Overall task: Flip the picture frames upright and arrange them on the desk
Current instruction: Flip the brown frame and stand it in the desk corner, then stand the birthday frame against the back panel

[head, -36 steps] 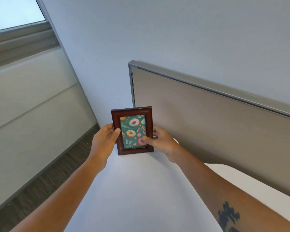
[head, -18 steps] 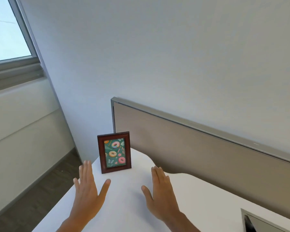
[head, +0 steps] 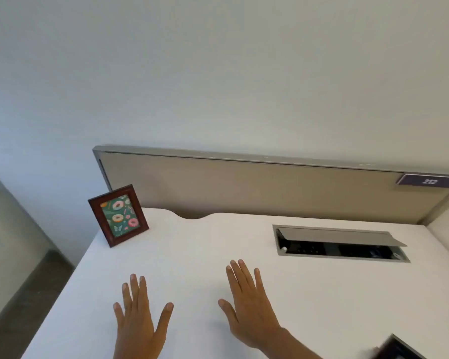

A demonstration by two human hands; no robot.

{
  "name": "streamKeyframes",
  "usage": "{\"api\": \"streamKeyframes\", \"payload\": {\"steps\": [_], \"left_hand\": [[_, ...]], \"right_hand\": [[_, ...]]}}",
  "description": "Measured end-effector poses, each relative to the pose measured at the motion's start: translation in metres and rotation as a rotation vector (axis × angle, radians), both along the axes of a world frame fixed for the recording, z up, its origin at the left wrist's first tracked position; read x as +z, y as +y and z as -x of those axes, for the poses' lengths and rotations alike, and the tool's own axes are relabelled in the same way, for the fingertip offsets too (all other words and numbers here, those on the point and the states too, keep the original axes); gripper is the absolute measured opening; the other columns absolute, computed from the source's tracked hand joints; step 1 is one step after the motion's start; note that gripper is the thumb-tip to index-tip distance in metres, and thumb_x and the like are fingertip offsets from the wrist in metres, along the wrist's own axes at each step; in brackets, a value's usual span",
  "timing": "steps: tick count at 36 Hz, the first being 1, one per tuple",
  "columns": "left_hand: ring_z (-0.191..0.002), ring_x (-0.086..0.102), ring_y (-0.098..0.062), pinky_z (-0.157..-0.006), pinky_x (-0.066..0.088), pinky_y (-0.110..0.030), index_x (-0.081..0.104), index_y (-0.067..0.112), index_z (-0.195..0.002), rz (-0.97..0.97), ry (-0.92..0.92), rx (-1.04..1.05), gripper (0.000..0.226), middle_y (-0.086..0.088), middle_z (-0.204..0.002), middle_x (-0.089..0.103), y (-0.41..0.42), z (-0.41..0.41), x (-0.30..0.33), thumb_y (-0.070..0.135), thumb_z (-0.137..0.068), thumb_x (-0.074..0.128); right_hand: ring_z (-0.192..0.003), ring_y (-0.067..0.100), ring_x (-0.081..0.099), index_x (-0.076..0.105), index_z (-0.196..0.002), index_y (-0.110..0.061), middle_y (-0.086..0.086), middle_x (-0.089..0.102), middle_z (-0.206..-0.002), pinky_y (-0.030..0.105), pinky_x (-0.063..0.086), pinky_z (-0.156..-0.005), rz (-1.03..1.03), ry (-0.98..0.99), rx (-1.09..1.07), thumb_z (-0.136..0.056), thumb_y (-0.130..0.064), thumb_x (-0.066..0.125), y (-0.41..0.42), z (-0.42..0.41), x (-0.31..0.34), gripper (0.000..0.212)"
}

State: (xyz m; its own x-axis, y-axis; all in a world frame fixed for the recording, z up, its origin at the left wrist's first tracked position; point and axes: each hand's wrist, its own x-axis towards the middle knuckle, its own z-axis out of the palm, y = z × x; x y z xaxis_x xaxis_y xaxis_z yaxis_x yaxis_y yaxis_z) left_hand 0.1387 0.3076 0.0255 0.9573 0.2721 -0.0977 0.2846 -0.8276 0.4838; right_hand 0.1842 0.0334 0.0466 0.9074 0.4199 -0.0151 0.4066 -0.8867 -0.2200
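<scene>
Hands lie flat and spread over the white desk (head: 322,301), palms down, fingers splayed, holding nothing. Left hand (head: 139,322) and right hand (head: 249,309) sit side by side with a bare strip of desk between them, thumbs pointing toward each other; whether the palms press on the surface or float just over it cannot be told. Ahead of the left hand and off to its outer side, well apart from its fingertips, a dark red wooden picture frame (head: 118,215) stands upright near the desk's far left corner, leaning back a little, its doughnut print on green facing the person. Beyond both hands a beige partition panel (head: 244,187) with a grey rim runs along the desk's back edge, and a small dark plate reading 212 (head: 429,181) hangs at its end on the right hand's side. Ahead of the right hand and further out, a grey cable hatch (head: 340,243) is set into the desk, its lid propped open. Just outside the right forearm a dark object (head: 397,349) cuts into view, too blurred to identify.
</scene>
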Motion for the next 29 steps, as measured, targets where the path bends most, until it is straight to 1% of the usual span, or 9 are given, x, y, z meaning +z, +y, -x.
{"api": "streamKeyframes", "payload": {"steps": [5, 11, 14, 18, 20, 22, 25, 27, 29], "left_hand": [[-0.160, -0.024, -0.023, -0.131, -0.004, -0.056, -0.008, 0.016, -0.168, 0.029, -0.023, -0.127, 0.107, 0.001, -0.172, -0.029, -0.040, 0.036, 0.009, 0.081, -0.085, 0.013], [-0.159, -0.026, -0.016, -0.130, -0.012, -0.048, -0.011, 0.019, -0.167, 0.093, -0.029, -0.245, 0.104, 0.005, -0.173, -0.028, -0.094, 0.084, 0.010, 0.081, -0.086, 0.012], [-0.159, -0.027, -0.014, -0.130, -0.012, -0.046, -0.010, 0.019, -0.167, 0.125, -0.028, -0.285, 0.104, 0.006, -0.173, -0.027, -0.123, 0.104, 0.007, 0.080, -0.087, 0.014], [-0.160, -0.025, -0.017, -0.129, -0.013, -0.044, -0.013, 0.018, -0.165, 0.150, 0.037, -0.332, 0.115, 0.004, -0.171, -0.028, -0.167, 0.128, -0.002, 0.093, -0.079, 0.007], [-0.160, -0.024, -0.017, -0.130, -0.012, -0.046, -0.016, 0.018, -0.164, 0.147, 0.072, -0.344, 0.104, 0.004, -0.170, -0.030, -0.191, 0.139, -0.007, 0.081, -0.089, 0.017], [-0.160, -0.026, -0.018, -0.129, -0.014, -0.045, -0.023, 0.019, -0.160, 0.137, 0.108, -0.366, 0.095, 0.005, -0.168, -0.034, -0.213, 0.152, -0.013, 0.069, -0.096, 0.027], [-0.156, -0.031, -0.018, -0.124, -0.019, -0.040, -0.032, 0.021, -0.153, 0.108, 0.152, -0.420, 0.094, 0.004, -0.165, -0.039, -0.244, 0.167, -0.019, 0.067, -0.097, 0.029], [-0.156, -0.032, -0.019, -0.123, -0.020, -0.039, -0.034, 0.022, -0.152, 0.087, 0.179, -0.451, 0.094, 0.004, -0.164, -0.042, -0.261, 0.174, -0.021, 0.066, -0.100, 0.030], [-0.157, -0.032, -0.019, -0.125, -0.019, -0.041, -0.035, 0.023, -0.151, 0.067, 0.209, -0.477, 0.093, 0.004, -0.164, -0.042, -0.278, 0.181, -0.023, 0.064, -0.103, 0.033]], "right_hand": [[-0.167, 0.024, -0.006, 0.019, -0.170, -0.010, 0.004, 0.005, -0.180, 0.056, 0.002, -0.130, -0.024, -0.033, -0.072, -0.112, -0.052, 0.026, -0.044, 0.054, 0.000, 0.072], [-0.167, 0.020, -0.008, 0.016, -0.171, -0.011, 0.001, 0.004, -0.181, 0.053, 0.002, -0.132, -0.039, -0.022, -0.141, -0.113, -0.050, 0.029, -0.099, 0.116, -0.005, 0.071], [-0.167, 0.020, -0.004, 0.017, -0.171, -0.012, -0.001, 0.006, -0.181, 0.050, 0.003, -0.132, -0.064, -0.028, -0.150, -0.114, -0.048, 0.034, -0.126, 0.145, -0.012, 0.069], [-0.167, 0.016, -0.009, 0.009, -0.172, -0.021, -0.010, -0.007, -0.181, 0.044, -0.006, -0.132, -0.062, 0.024, -0.191, -0.114, -0.053, 0.031, -0.167, 0.180, -0.021, 0.070], [-0.165, 0.012, -0.015, 0.005, -0.172, -0.026, -0.016, -0.014, -0.179, 0.041, -0.011, -0.132, -0.071, 0.051, -0.221, -0.113, -0.057, 0.028, -0.186, 0.196, -0.023, 0.071], [-0.165, 0.009, -0.017, 0.005, -0.172, -0.028, -0.019, -0.014, -0.178, 0.040, -0.008, -0.132, -0.084, 0.074, -0.235, -0.111, -0.060, 0.025, -0.203, 0.212, -0.023, 0.071], [-0.163, 0.005, -0.020, 0.004, -0.171, -0.031, -0.020, -0.014, -0.177, 0.039, -0.003, -0.133, -0.090, 0.098, -0.267, -0.109, -0.062, 0.025, -0.231, 0.232, -0.021, 0.073], [-0.161, 0.004, -0.024, -0.005, -0.168, -0.034, -0.022, -0.019, -0.175, 0.036, -0.007, -0.133, -0.066, 0.109, -0.285, -0.109, -0.063, 0.026, -0.248, 0.245, -0.020, 0.073], [-0.161, 0.006, -0.025, -0.011, -0.164, -0.037, -0.021, -0.023, -0.172, 0.033, -0.017, -0.132, -0.058, 0.135, -0.318, -0.108, -0.064, 0.027, -0.266, 0.255, -0.022, 0.073]]}}
